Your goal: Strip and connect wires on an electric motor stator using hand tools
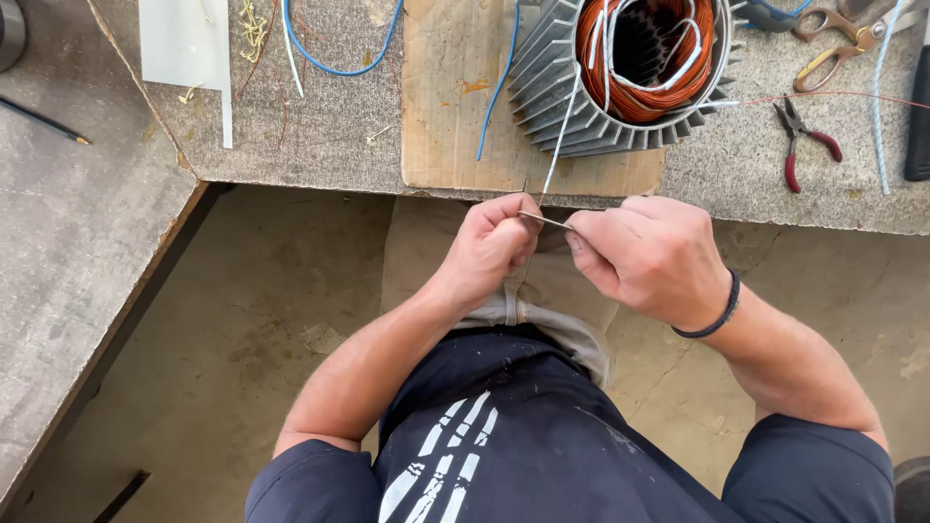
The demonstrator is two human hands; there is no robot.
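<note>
Head view: both hands pinch thin wire lying left-right.

Soft, even daylight fills the whole view, bright but without glare, throwing only a faint shadow under the bench edge toward seven o'clock, while everything stays sharp from centre to corners, with slight wide-angle stretching at the three and nine o'clock edges.

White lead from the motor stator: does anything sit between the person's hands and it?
Nothing visible does. Both hands already pinch the thin white lead at the bench edge: left hand, right hand. It runs free up to the finned stator on the wooden board.
</note>
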